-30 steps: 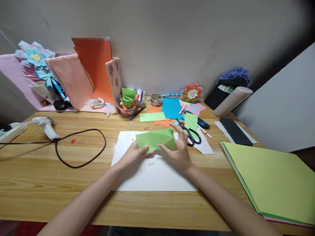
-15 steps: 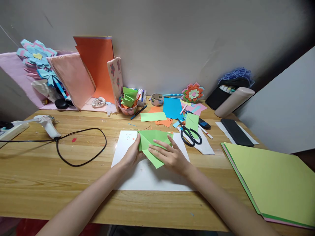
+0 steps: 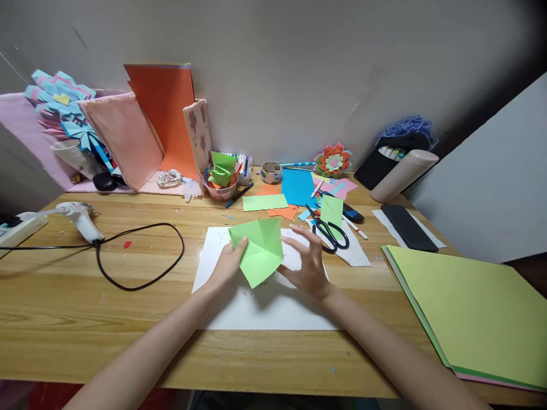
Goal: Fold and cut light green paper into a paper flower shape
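A creased sheet of light green paper (image 3: 260,253) is held up over a white sheet (image 3: 273,310) on the wooden table. My left hand (image 3: 228,265) grips its left edge, the thumb on the front and the other fingers behind it. Beside the paper's right edge is my right hand (image 3: 308,265), fingers spread and curved. Its thumb tip comes close to the paper's lower right corner; whether it touches I cannot tell. Black-handled scissors (image 3: 331,230) lie just beyond the right hand, partly over a small green piece (image 3: 332,210).
A glue gun (image 3: 81,219) with a looping black cord (image 3: 182,250) lies left. Paper scraps, a blue sheet (image 3: 298,187) and a tape roll (image 3: 271,172) are at the back. Right are a black phone (image 3: 408,228) and stacked coloured sheets (image 3: 474,319).
The green paper has turned and tilted, showing more of its face. My right hand has moved off its surface to the right, fingers now spread. My left hand still holds the left edge.
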Demonstrator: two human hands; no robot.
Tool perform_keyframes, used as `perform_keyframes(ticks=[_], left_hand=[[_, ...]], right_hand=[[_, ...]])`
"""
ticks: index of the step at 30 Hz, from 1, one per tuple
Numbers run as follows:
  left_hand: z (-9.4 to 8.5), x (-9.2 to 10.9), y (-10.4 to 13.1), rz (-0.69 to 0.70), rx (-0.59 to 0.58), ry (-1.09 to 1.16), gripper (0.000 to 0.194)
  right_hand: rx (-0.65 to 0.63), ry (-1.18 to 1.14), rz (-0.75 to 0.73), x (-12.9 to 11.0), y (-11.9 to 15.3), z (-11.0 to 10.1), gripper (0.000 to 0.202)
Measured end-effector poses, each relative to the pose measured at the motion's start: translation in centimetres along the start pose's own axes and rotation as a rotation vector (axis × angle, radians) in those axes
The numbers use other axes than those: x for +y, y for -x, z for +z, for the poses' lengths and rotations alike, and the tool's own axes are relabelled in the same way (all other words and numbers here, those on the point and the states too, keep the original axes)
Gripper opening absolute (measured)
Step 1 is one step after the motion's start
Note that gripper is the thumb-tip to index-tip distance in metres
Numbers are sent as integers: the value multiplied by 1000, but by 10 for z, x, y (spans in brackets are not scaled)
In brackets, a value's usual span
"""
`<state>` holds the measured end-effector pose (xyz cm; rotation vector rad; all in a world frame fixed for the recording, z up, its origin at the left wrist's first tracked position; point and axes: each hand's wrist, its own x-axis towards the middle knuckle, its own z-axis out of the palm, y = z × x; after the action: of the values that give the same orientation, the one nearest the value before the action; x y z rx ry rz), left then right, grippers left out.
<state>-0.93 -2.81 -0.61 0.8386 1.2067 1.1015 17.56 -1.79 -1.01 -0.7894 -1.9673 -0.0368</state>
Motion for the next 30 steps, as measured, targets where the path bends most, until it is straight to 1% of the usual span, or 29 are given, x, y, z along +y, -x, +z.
perform_keyframes(ticks=[1, 2, 4, 6, 7, 10, 15, 19, 22, 24, 27, 30], left_hand=[[0, 1, 0, 7, 24, -9, 51], [0, 1, 0, 11, 37, -21, 50], [2, 2, 2, 14, 29, -49, 49], [4, 2, 5, 23, 2, -76, 49], [5, 2, 7, 30, -11, -90, 49], [7, 4, 11, 51, -19, -148, 47], [6, 9, 13, 39, -48, -219, 46], [5, 10, 12, 31, -62, -197, 39], [3, 9, 12, 2, -82, -150, 36], [1, 9, 13, -31, -106, -123, 37], [-1, 10, 13, -91, -173, -59, 42], [0, 13, 14, -132, -218, -21, 49]], right_hand=[[17, -98, 73, 2, 1, 2, 59], [3, -198, 136, 3, 2, 4, 60], [-94, -339, 243, 3, 4, 7, 56], [-196, -375, 319, 1, 6, 10, 46], [-228, -367, 333, -1, 6, 10, 41], [-257, -338, 304, -6, 5, 10, 35], [-247, -309, 182, -9, 4, 10, 32], [-225, -279, 119, -11, 6, 13, 30], [-233, -282, 93, -10, 7, 13, 31], [-244, -306, 92, -10, 7, 12, 31], [-251, -354, 115, -9, 6, 10, 28], [-247, -438, 208, -10, 4, 8, 24]])
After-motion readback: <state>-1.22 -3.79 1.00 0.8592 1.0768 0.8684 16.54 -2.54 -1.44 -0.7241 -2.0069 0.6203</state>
